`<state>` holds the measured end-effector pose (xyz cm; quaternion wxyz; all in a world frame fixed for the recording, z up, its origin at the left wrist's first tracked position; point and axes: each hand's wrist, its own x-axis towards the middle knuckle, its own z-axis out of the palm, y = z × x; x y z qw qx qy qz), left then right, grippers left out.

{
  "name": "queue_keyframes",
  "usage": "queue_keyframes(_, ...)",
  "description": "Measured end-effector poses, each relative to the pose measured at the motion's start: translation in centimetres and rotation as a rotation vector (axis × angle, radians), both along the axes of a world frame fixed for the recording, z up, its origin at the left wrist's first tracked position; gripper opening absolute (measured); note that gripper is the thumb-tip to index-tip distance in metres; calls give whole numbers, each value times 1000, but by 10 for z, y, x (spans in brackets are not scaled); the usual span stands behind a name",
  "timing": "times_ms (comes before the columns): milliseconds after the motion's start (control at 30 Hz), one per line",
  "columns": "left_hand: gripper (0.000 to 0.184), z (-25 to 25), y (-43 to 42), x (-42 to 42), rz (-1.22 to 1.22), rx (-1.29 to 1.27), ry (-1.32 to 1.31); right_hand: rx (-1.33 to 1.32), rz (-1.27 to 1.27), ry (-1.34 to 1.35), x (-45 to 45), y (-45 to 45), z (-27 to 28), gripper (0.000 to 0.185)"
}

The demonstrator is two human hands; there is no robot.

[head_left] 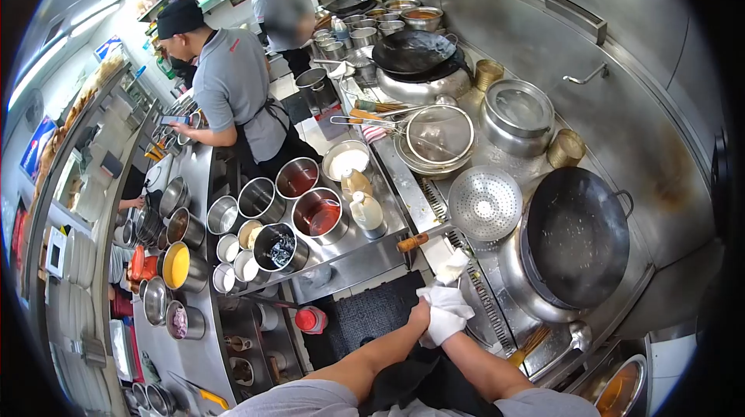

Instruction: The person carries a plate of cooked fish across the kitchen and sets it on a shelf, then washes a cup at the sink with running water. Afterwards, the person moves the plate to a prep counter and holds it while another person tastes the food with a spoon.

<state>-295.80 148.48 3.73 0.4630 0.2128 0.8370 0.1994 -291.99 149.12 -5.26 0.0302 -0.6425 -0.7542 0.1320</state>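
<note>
bright even kitchen light, ceiling tubes far left blown out, glare on steel wall at right, soft shadows, heavy fisheye bend, black vignette left and right, far person blurred

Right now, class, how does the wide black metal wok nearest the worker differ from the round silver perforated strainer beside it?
The wide metal wok is black; the round perforated strainer is silver. The wok's surface is solid, while the strainer's is dotted with holes. The wok is larger than the strainer. Both are round.
</note>
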Motion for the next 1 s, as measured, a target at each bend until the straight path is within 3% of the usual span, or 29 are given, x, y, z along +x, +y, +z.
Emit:
queue_keyframes(67,69,-15,2,-13,-107,-25,27,-144,825,353,84,26,158,51)
queue_keyframes(100,71,-20,2,-21,-212,-38,15,-170,810,354,74,39,233,35)
queue_keyframes(133,73,-22,1,-29,-313,-53,3,-105,864,368,85,33,203,34)
queue_keyframes(200,78,23,-3,-41,-222,-54,-95,95,918,400,104,29,113,32)
queue_keyframes(267,84,55,-12,-58,-349,25,-336,221,953,467,110,33,55,30)
queue_keyframes(300,79,47,-19,-62,-293,-55,-443,-230,805,842,112,30,85,33)
queue_keyframes(333,79,50,-27,-65,-260,-44,-438,-644,702,1023,109,31,95,32)
queue_keyframes(400,72,64,-47,-76,-275,-19,-419,-1402,101,1365,101,36,114,32)
queue_keyframes(433,65,80,-58,-85,-340,63,-310,-885,676,1105,92,49,117,27)
queue_keyframes(500,61,57,-90,-104,-257,124,-198,-1388,249,1245,77,54,141,15)
queue_keyframes(567,61,46,-125,-131,-119,3,-210,-1524,44,1232,59,61,188,12)
queue_keyframes(600,61,40,-147,-146,-108,-1,-113,-1535,-64,1221,45,60,249,13)
queue_keyframes(633,61,28,-173,-162,-101,-7,-16,-1544,-58,1211,41,64,233,13)
queue_keyframes(667,55,-15,-206,-183,-110,30,96,-1103,604,779,35,74,202,7)
queue_keyframes(700,50,22,-221,-191,24,-118,67,-566,1135,299,29,85,169,6)
queue_keyframes(733,46,20,-246,-210,-41,-141,47,49,1525,-217,19,89,152,11)
queue_keyframes(767,41,26,-266,-220,106,-287,-61,171,1656,-493,8,80,195,16)
queue_keyframes(800,38,5,-296,-239,152,-248,-164,30,1560,-565,10,74,151,18)
queue_keyframes(833,36,-34,-332,-259,193,-207,-269,34,1505,-377,17,77,110,19)
queue_keyframes(867,35,-64,-367,-272,-41,-135,-98,42,1440,-195,14,82,88,19)
queue_keyframes(933,44,-26,-367,-310,-1196,-206,379,132,1296,-259,-1,77,93,22)
queue_keyframes(967,44,-27,-374,-320,-1211,-142,362,43,1079,-304,-3,75,66,17)
queue_keyframes(1000,44,-31,-379,-334,-1007,-139,212,-43,850,-340,-9,80,43,13)
